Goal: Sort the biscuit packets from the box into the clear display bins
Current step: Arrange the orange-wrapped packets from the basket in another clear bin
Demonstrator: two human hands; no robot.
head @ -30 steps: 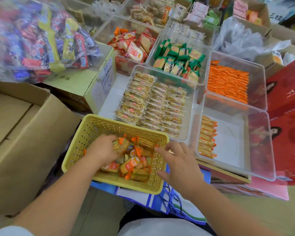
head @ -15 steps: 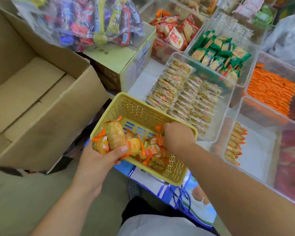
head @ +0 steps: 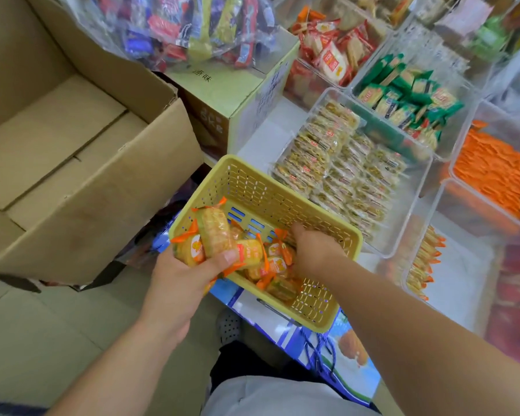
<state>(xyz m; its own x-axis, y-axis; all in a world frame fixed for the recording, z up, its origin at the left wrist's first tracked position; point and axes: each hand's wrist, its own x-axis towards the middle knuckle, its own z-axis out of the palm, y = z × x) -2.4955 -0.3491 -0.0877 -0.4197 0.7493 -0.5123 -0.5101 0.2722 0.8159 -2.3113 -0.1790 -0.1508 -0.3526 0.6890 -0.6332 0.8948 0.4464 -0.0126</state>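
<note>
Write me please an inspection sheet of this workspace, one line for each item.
Surface: white shelf carries the clear bins; yellow basket stands over a blue printed bag.
Job's things: orange-wrapped packets lie in the basket; cardboard box is open, its visible floor bare; near bin holds one row of packets; next bin is nearly full.
Clutter: clear bag of mixed sweets on a green carton.
Hands: left hand grips a bunch of packets at the basket's near corner; right hand reaches into the basket, fingers hidden among packets.
Cables: nothing seen.
Surroundings: further bins behind, filled; tiled floor below.
</note>
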